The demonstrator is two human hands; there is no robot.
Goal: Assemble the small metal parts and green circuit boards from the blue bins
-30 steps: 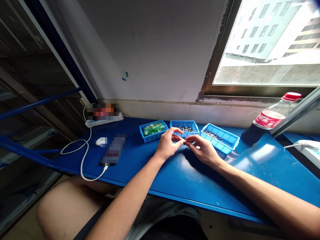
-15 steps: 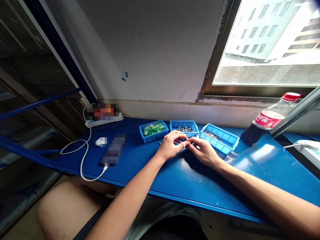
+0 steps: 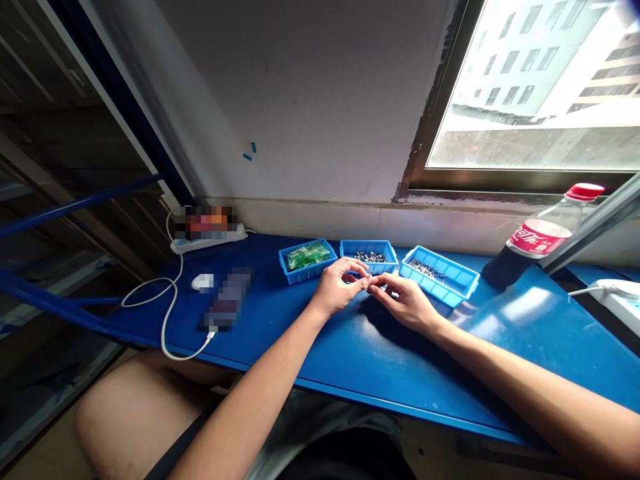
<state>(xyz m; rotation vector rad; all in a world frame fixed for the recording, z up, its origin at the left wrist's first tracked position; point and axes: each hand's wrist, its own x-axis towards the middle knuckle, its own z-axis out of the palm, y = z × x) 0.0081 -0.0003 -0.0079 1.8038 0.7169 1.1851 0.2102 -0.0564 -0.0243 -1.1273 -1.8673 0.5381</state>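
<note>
My left hand and my right hand meet fingertip to fingertip above the blue table. Both are closed in a pinch around a small metal part, mostly covered by the fingers and too small to name. Just beyond them, a blue bin holds small dark and shiny metal pieces. To its right, another blue bin contains thin metal pieces that look like screws or pins. On the left stands a third blue bin with green plastic packets.
A cola bottle stands tilted in view at the right, near a white power strip. A blurred-out phone-like object on a white cable and a white mouse-like object lie left. Behind runs the wall.
Both hands have shifted slightly left, still pinched together. The small metal part between the fingertips shows at a slightly different angle. The bins have stayed in place.
</note>
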